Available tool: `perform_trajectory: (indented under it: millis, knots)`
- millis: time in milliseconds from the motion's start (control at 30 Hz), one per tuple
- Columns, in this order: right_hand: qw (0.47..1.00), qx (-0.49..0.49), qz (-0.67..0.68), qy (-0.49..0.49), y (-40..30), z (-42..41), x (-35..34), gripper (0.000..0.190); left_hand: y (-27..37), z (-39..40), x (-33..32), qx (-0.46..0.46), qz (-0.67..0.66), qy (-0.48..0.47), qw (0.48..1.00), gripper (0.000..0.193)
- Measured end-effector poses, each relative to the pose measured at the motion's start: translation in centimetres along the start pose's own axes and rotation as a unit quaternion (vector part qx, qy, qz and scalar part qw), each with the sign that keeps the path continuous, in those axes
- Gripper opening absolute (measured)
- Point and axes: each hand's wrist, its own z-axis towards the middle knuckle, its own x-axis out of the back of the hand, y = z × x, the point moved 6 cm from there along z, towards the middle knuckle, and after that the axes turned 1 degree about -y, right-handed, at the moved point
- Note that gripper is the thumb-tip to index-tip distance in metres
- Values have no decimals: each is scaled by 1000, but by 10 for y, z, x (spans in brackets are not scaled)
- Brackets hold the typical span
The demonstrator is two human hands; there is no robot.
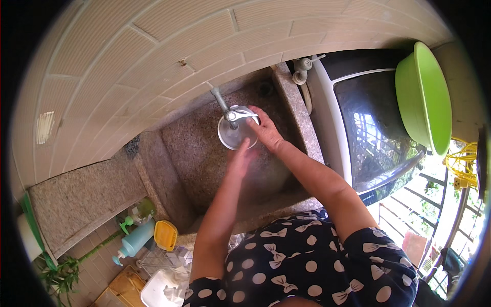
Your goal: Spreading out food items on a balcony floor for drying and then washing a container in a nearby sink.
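Note:
A round white bowl or pot (230,137) is under the lever tap (237,115) over a stone sink (191,146). My right hand (266,128) grips its right rim, thumb towards the inside, fingers beyond the edge. Just below the near rim is my left hand (241,157), blurred by motion, its fingertips close to or touching the rim; whether it holds anything is unclear. The tap hides part of the vessel, and its contents cannot be made out.
Right of the sink stands a washing machine (376,126) bearing a green basin (410,99). A second tap (303,69) sits by the wall. Pump bottles (136,238) and a yellow container (165,235) are at the sink's lower left.

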Motion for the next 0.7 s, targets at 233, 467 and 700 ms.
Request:
perform_trajectory:
  millis: [233,467,700]
  knots:
    - [997,-31,29,-61,34,-15,-30,68,38,10,51,-17,11,93,995,59]
    - [991,-132,10,-20,38,3,-10,64,45,-9,33,-63,126,132,981,57]
    - [998,-42,-53,5,36,-12,-16,63,49,15,38,-113,75,113,984,53]
